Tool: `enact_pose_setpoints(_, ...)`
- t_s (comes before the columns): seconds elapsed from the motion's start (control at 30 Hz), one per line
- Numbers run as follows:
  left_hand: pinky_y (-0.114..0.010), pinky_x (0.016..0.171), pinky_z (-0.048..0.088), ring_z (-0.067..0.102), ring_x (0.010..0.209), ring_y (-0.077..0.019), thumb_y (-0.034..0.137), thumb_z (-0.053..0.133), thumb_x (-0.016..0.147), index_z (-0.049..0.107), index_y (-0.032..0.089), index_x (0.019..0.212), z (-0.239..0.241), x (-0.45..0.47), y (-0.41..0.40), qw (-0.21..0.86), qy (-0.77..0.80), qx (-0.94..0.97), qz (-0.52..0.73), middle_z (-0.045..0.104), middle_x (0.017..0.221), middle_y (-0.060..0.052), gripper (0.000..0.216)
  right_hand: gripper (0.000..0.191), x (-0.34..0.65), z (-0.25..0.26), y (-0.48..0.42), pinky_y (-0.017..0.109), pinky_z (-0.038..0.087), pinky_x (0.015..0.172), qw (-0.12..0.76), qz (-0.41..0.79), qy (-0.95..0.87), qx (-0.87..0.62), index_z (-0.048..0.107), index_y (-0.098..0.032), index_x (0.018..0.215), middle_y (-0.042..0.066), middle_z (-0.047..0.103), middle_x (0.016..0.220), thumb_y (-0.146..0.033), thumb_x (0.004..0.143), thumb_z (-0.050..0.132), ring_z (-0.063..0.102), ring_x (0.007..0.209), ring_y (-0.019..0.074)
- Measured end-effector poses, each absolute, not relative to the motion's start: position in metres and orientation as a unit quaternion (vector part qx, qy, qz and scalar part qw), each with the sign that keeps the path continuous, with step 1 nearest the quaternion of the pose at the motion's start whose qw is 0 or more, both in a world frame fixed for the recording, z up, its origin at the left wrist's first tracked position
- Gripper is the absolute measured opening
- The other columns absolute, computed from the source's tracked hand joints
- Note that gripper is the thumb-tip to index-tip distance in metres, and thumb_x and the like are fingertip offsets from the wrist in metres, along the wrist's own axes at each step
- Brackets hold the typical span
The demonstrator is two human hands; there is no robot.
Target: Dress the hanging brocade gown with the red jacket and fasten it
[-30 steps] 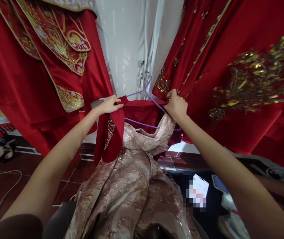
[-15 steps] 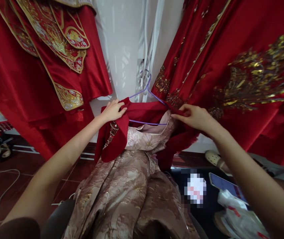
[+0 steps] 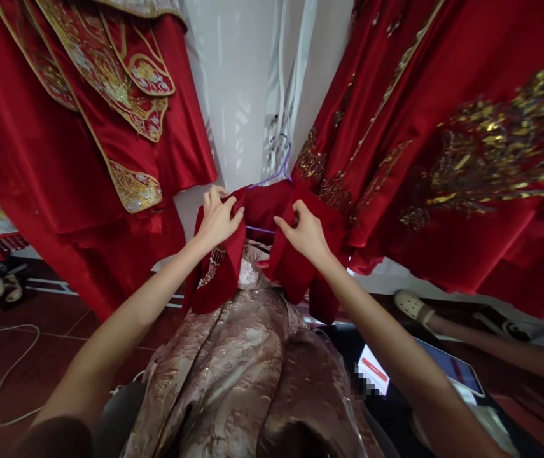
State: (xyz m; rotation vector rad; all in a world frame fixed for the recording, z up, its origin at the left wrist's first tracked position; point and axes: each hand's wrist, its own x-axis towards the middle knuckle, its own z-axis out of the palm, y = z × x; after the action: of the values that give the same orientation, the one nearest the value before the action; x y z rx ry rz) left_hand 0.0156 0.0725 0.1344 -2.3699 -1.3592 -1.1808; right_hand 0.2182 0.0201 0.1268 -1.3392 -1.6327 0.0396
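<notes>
On one hanger [image 3: 285,168] | one red jacket [image 3: 295,264], one dress [image 3: 238,356] | left hand [image 3: 219,221], right hand [image 3: 308,233]: gripping jacket

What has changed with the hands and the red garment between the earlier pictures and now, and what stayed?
The right hand has moved inward, to the left, and the right side of the red garment now covers the dress's right shoulder, which was showing before. Whether either grip loosened is unclear. The left hand stays at the garment's left shoulder; the dress stays low in view.
</notes>
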Motion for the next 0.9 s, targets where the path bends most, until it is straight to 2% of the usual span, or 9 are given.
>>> enact_pose_setpoints(0.07,-0.045,0.09,0.037,0.047,0.108,-0.0317,0.033,0.052,0.083,0.053,0.018,0.09,0.127,0.017,0.058,0.056,-0.47,-0.778,-0.414,0.051,0.108,-0.014,0.016,0.026,0.223,0.119,0.016,0.025,0.038,0.052,0.543,0.056,-0.66,-0.516,0.035,-0.024,0.084,-0.004,0.046,0.068,-0.037,0.076,0.056,0.045,0.055,0.0121)
enact_pose_setpoints(0.13,-0.04,0.08,0.042,0.055,0.089,-0.0263,0.028,0.054,0.08,0.051,0.02,0.089,0.12,0.023,0.045,0.005,-0.475,-0.781,-0.405,0.055,0.088,-0.008,0.012,0.024,0.224,0.112,0.013,0.023,0.037,0.052,0.579,0.089,-0.662,-0.468,0.035,-0.024,0.088,-0.004,0.047,0.072,-0.032,0.076,0.054,0.047,0.059,0.0118)
enact_pose_setpoints(0.23,-0.033,0.069,0.044,0.056,0.069,-0.0186,0.022,0.056,0.075,0.047,0.022,0.088,0.114,0.039,0.034,-0.08,-0.419,-0.805,-0.413,0.054,0.072,-0.001,0.016,0.016,0.216,0.107,0.01,0.023,0.038,0.055,0.562,0.117,-0.706,-0.416,0.039,-0.023,0.083,-0.004,0.044,0.069,-0.024,0.074,0.052,0.045,0.061,0.0111)
enact_pose_setpoints(0.33,-0.028,0.069,0.046,0.057,0.072,-0.0148,0.014,0.055,0.072,0.044,0.023,0.091,0.109,0.057,0.032,-0.172,-0.32,-0.813,-0.455,0.056,0.079,0.0,0.024,0.013,0.209,0.108,0.008,0.024,0.043,0.064,0.544,0.177,-0.734,-0.367,0.041,-0.023,0.078,-0.003,0.045,0.072,-0.023,0.073,0.052,0.047,0.067,0.0113)
enact_pose_setpoints(0.43,-0.027,0.08,0.047,0.06,0.086,-0.0136,0.01,0.057,0.069,0.043,0.022,0.094,0.101,0.066,0.034,-0.261,-0.284,-0.744,-0.545,0.059,0.092,-0.002,0.032,0.018,0.21,0.108,0.007,0.026,0.047,0.069,0.568,0.26,-0.708,-0.33,0.045,-0.024,0.086,-0.001,0.049,0.081,-0.028,0.073,0.057,0.052,0.078,0.0135)
enact_pose_setpoints(0.5,-0.029,0.085,0.048,0.061,0.091,-0.0138,0.013,0.061,0.069,0.044,0.021,0.094,0.093,0.068,0.034,-0.324,-0.288,-0.679,-0.593,0.061,0.095,-0.004,0.032,0.023,0.214,0.105,0.006,0.028,0.05,0.069,0.573,0.299,-0.69,-0.327,0.048,-0.025,0.091,0.001,0.053,0.086,-0.034,0.074,0.059,0.054,0.081,0.0152)
enact_pose_setpoints(0.6,-0.031,0.085,0.049,0.064,0.09,-0.0149,0.021,0.063,0.071,0.048,0.019,0.091,0.08,0.067,0.034,-0.396,-0.292,-0.632,-0.598,0.064,0.093,-0.005,0.026,0.028,0.219,0.099,0.006,0.031,0.053,0.071,0.574,0.314,-0.679,-0.332,0.053,-0.024,0.093,0.003,0.058,0.09,-0.043,0.074,0.062,0.057,0.082,0.016)
enact_pose_setpoints(0.77,-0.032,0.085,0.05,0.064,0.089,-0.0159,0.025,0.065,0.071,0.058,0.017,0.09,0.072,0.064,0.037,-0.439,-0.284,-0.63,-0.574,0.068,0.094,-0.007,0.022,0.031,0.223,0.091,0.01,0.032,0.054,0.079,0.573,0.314,-0.677,-0.339,0.057,-0.022,0.093,0.003,0.062,0.091,-0.044,0.074,0.066,0.059,0.085,0.0151)
enact_pose_setpoints(0.9,-0.031,0.082,0.05,0.065,0.085,-0.0155,0.022,0.064,0.071,0.06,0.018,0.086,0.076,0.061,0.038,-0.395,-0.295,-0.674,-0.551,0.068,0.092,-0.006,0.016,0.03,0.225,0.089,0.011,0.033,0.053,0.081,0.574,0.297,-0.677,-0.352,0.058,-0.021,0.093,0.004,0.063,0.089,-0.042,0.074,0.067,0.061,0.085,0.0151)
